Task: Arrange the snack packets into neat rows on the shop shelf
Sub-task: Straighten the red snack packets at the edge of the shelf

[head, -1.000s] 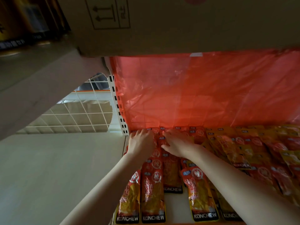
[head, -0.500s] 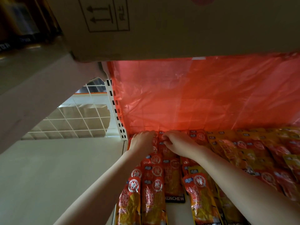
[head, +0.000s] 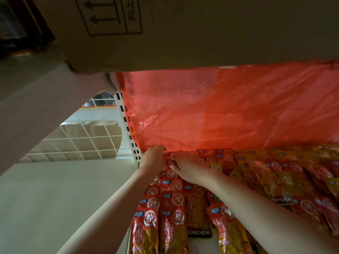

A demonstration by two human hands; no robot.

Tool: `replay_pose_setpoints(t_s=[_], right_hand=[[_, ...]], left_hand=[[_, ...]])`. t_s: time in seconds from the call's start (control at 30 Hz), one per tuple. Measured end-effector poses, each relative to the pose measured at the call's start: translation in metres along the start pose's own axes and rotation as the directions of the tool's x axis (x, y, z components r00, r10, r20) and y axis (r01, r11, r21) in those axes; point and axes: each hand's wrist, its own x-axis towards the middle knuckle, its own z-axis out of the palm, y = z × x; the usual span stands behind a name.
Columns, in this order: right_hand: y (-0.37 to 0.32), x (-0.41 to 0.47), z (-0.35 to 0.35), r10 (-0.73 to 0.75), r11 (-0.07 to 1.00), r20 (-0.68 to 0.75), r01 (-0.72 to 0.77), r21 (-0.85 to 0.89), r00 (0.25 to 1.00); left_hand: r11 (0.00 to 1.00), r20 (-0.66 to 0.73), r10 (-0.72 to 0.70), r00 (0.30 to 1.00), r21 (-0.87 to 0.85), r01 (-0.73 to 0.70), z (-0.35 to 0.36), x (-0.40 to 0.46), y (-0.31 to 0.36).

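Two hands worked at the far left corner of the shop shelf (head: pixel 200 243), where the rearmost snack packets (head: pixel 173 198) met the red plastic sheet (head: pixel 220 110) hanging behind them. The left hand (head: pixel 154 158) lay on the back packets of the left-most column, its fingers (head: pixel 161 148) curled down at the foot of the sheet; whether they gripped a packet or only pressed on it could not be told. The right hand (head: pixel 189 167) sat just beside it, with fingers bent inward and seeming to pinch the top edge of a packet in the next column.

Packets nearer the front lay in overlapping lines, each one lapping the next, with the red tops toward the back. To the right, the yellow-and-red packets (head: pixel 271 180) sprawled at slants and looked unsorted.

Done well, this step probably called for seating the back packet square to the white slotted upright (head: pixel 128 125), keeping its edge parallel with its neighbour and the overlap even. A light, flat push would suit the slippery film better than a tug, which could drag the whole column askew. The sheet might also catch under a packet.
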Motion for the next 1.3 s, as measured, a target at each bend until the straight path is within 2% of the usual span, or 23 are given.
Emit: replay_pose_setpoints(t_s=[0.17,0.3,0.4,0.5,0.6,0.7,0.83,0.97,1.1,1.3], right_hand=[[0.001,0.001,0.001,0.011,0.997,0.012,-0.01,-0.073,1.0],[0.002,0.001,0.003,-0.002,1.0,0.033,0.002,-0.003,0.999],[0.009,-0.001,0.005,-0.012,0.994,-0.035,0.016,0.112,0.999],[0.022,-0.004,0.0,0.044,0.993,-0.107,-0.031,0.118,0.993],[0.03,-0.006,-0.004,0.125,0.989,-0.035,-0.122,0.079,0.992],[0.031,-0.006,-0.001,0.173,0.984,0.05,-0.175,0.037,0.984],[0.028,-0.004,0.002,0.157,0.987,0.035,-0.157,-0.017,0.987],[0.027,-0.007,-0.001,0.111,0.994,0.051,-0.11,-0.023,0.993],[0.026,-0.015,-0.013,0.117,0.986,-0.082,-0.106,0.129,0.99],[0.032,-0.038,-0.043,0.139,0.97,-0.298,-0.07,0.232,0.944]], left_hand=[[0.997,0.065,-0.003,0.998,0.072,-0.001,0.004,0.002,0.002],[0.97,0.165,0.02,0.986,0.237,-0.059,0.006,0.0,-0.002],[0.969,0.128,0.032,0.991,0.239,-0.062,0.007,-0.002,-0.005],[0.986,0.083,0.049,0.995,0.154,-0.062,0.006,-0.003,-0.007],[0.991,0.007,0.078,0.997,0.105,-0.079,0.003,-0.007,-0.004],[0.98,-0.01,0.136,0.991,0.146,-0.133,0.001,-0.016,0.003],[0.953,0.029,0.235,0.972,0.188,-0.236,0.004,-0.03,0.011],[0.95,0.004,0.243,0.97,0.201,-0.238,0.008,-0.041,0.012],[0.956,-0.075,0.26,0.963,0.159,-0.246,-0.002,-0.055,0.012],[0.94,-0.156,0.335,0.929,0.124,-0.318,-0.022,-0.086,0.022]])
